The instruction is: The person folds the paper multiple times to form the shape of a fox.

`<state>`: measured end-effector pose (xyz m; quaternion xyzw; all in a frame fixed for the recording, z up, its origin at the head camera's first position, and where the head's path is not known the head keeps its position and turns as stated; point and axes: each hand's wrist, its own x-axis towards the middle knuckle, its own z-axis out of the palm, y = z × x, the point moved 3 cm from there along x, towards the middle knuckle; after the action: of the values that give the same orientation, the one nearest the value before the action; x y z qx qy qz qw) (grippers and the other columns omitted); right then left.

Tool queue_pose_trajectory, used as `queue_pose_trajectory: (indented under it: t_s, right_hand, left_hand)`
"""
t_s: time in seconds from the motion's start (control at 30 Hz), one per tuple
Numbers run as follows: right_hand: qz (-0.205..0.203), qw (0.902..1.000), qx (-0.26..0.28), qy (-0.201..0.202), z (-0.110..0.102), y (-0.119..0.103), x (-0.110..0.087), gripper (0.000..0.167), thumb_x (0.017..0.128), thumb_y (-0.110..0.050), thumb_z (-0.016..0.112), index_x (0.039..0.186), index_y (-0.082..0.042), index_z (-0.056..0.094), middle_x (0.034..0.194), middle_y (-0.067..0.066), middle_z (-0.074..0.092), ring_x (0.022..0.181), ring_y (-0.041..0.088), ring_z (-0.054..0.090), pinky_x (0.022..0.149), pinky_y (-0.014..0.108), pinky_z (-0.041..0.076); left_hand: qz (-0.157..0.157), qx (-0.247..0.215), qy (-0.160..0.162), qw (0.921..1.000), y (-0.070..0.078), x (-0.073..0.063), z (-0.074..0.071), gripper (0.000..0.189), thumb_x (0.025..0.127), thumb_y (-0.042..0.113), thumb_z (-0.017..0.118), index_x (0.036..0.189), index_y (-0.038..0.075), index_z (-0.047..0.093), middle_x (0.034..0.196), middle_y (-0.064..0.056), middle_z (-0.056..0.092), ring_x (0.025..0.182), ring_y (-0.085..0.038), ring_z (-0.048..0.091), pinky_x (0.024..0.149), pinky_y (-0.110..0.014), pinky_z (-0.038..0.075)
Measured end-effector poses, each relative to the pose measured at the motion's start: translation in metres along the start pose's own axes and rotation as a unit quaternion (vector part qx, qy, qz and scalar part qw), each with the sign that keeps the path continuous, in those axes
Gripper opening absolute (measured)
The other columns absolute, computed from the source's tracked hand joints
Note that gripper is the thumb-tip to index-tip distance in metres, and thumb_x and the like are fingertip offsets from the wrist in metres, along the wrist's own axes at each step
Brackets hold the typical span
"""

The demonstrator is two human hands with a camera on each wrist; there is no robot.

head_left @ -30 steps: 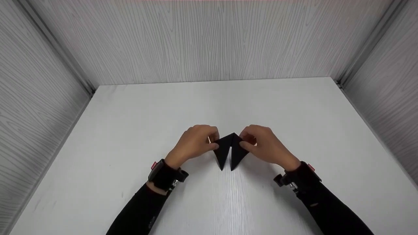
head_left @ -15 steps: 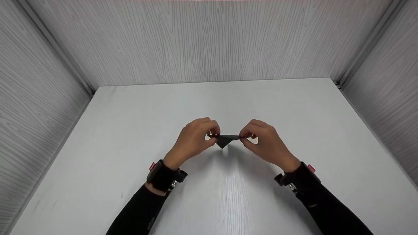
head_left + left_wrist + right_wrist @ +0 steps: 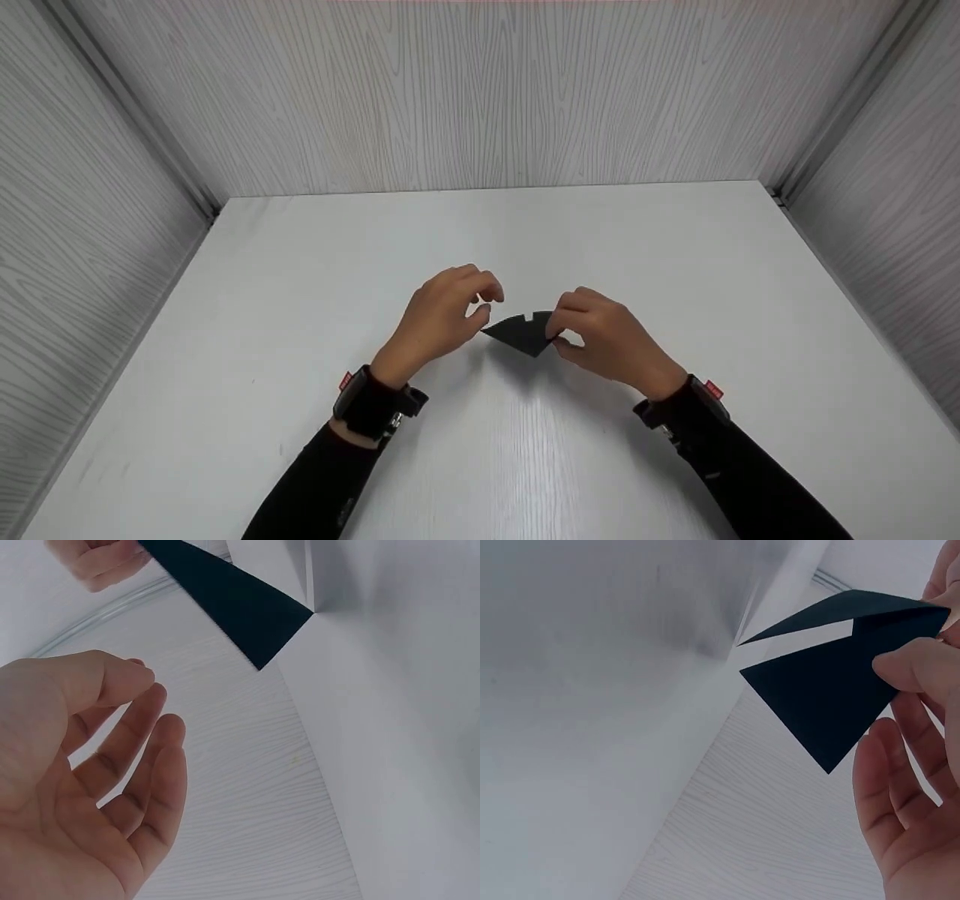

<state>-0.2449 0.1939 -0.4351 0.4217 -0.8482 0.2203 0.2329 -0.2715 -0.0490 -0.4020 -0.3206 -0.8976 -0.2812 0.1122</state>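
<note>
A piece of folded black paper (image 3: 517,334) hangs above the white table, pinched at its right end by my right hand (image 3: 606,336). In the right wrist view the paper (image 3: 810,701) shows two pointed flaps standing apart from a shared fold, the thumb (image 3: 915,667) pressed on the lower one. My left hand (image 3: 446,307) is just left of the paper's pointed tip and holds nothing. Its fingers are loosely bent, with a gap from the paper (image 3: 232,604) in the left wrist view.
The white table (image 3: 360,247) lies under both hands. A wood-grained panel (image 3: 480,97) rises behind it, with side panels (image 3: 82,247) at left and right. Both wrists carry black camera bands (image 3: 373,403).
My left hand has let go of the paper and drawn slightly up and left. The paper has turned over in my right hand, its points now facing left and down.
</note>
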Motion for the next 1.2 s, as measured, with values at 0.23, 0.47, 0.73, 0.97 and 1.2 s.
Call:
queue_pose_trajectory:
  t_s: [0.23,0.47,0.73,0.97,1.2]
  right_hand:
    - [-0.024,0.9978,0.014,-0.060,0.006,0.002,-0.004,0.031,0.075,0.010,0.085,0.087,-0.015,0.072,0.089,-0.002,0.060,0.084,0.015,0.054,0.068,0.028,0.052]
    - [0.012,0.9908,0.025,-0.133,0.008,0.003,-0.007,0.028,0.077,0.008,0.086,0.086,-0.016,0.074,0.089,-0.001,0.060,0.088,0.014,0.055,0.072,0.029,0.052]
    - [0.043,0.9859,0.048,-0.154,0.007,0.007,-0.010,0.025,0.079,0.006,0.085,0.083,-0.016,0.074,0.084,-0.002,0.059,0.081,0.011,0.054,0.071,0.028,0.050]
    - [0.083,0.9864,0.067,-0.125,0.001,0.012,-0.008,0.021,0.085,0.004,0.075,0.082,-0.016,0.070,0.074,-0.002,0.058,0.070,0.009,0.049,0.064,0.026,0.043]
    - [0.173,0.9696,0.070,-0.158,0.004,0.015,-0.010,0.015,0.089,-0.004,0.075,0.080,-0.015,0.070,0.069,-0.009,0.054,0.063,0.008,0.046,0.058,0.026,0.039]
  left_hand:
    - [-0.007,0.002,-0.002,1.0000,0.000,0.001,0.002,0.017,0.093,0.003,0.074,0.102,0.018,0.074,0.096,0.002,0.071,0.094,-0.019,0.069,0.076,-0.036,0.055]
    - [-0.004,-0.003,-0.011,0.9999,0.000,0.001,0.004,0.015,0.095,0.004,0.074,0.103,0.016,0.074,0.097,-0.001,0.071,0.094,-0.023,0.071,0.076,-0.037,0.056]
    - [-0.006,0.001,-0.029,0.9996,0.001,0.002,0.008,0.013,0.094,0.006,0.077,0.104,0.014,0.075,0.098,-0.001,0.071,0.093,-0.023,0.071,0.076,-0.037,0.056]
    - [-0.009,0.004,-0.036,0.9993,0.004,0.001,0.013,0.012,0.093,0.009,0.081,0.102,0.013,0.075,0.097,-0.005,0.072,0.093,-0.023,0.068,0.075,-0.038,0.055]
    - [0.040,0.096,-0.020,0.9944,0.013,-0.002,0.034,0.014,0.087,0.012,0.087,0.095,0.016,0.076,0.093,0.001,0.068,0.086,-0.022,0.055,0.074,-0.034,0.047]
